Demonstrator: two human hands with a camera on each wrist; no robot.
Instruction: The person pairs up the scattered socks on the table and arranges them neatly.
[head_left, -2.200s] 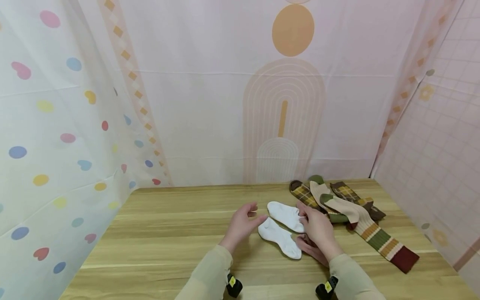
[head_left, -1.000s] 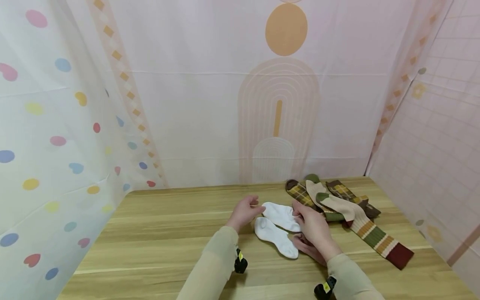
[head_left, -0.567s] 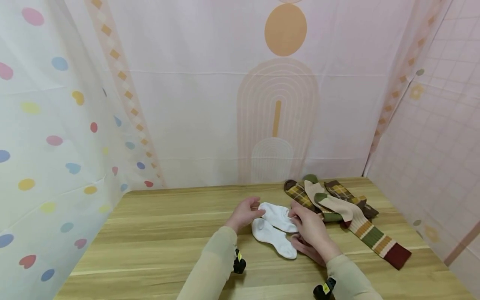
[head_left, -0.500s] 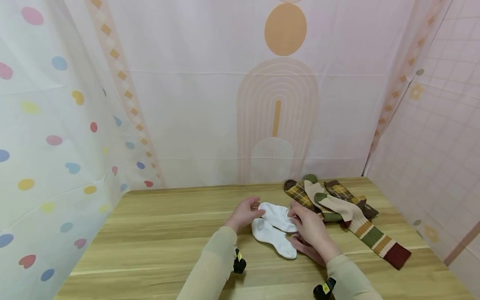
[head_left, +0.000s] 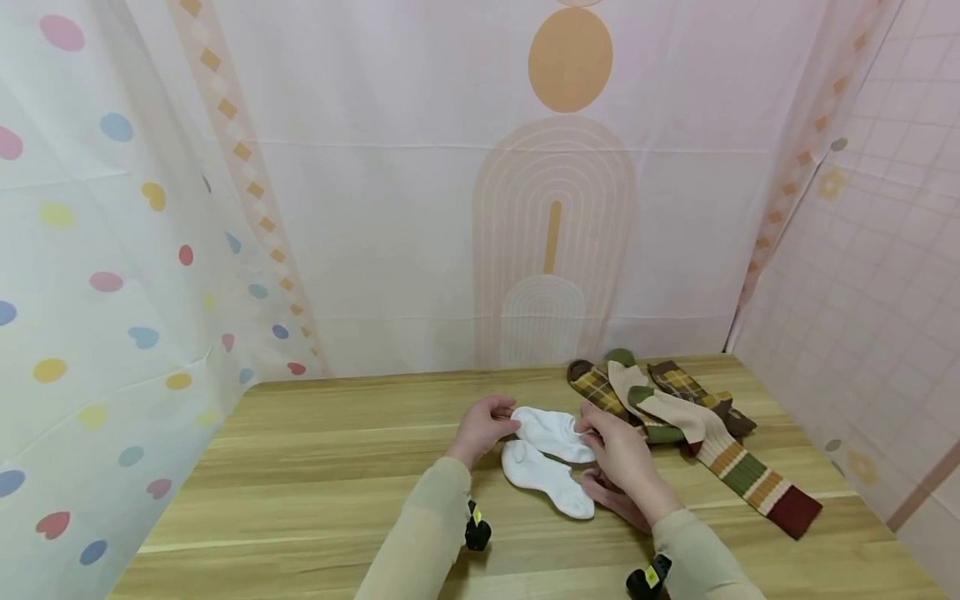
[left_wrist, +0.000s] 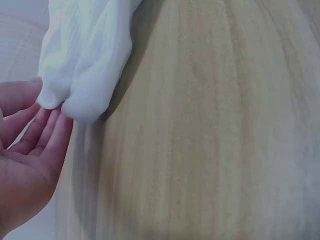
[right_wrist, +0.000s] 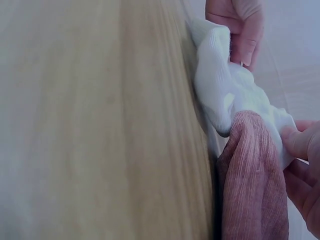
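Two white ankle socks lie side by side on the table. My left hand (head_left: 482, 429) pinches the toe of the farther white sock (head_left: 551, 433); its thumb and fingertips meet that toe in the left wrist view. At the same sock's cuff, my right hand (head_left: 622, 450) pinches with thumb and fingers, clearly seen in the right wrist view. The nearer white sock (head_left: 546, 477) lies flat just in front, its toe pointing left. A dusty-pink sock (right_wrist: 255, 185) lies by the right hand, partly hidden under it in the head view.
To the right, a loose pile holds a striped sock (head_left: 757, 475) with a maroon end and yellow-brown plaid socks (head_left: 600, 387). The wooden table (head_left: 337, 483) meets patterned cloth walls (head_left: 405, 250) at the back and sides.
Over these frames my left hand has come from beside the nearer sock's toe to the farther sock's toe. That toe has shifted slightly left. The right hand stays at the cuff.
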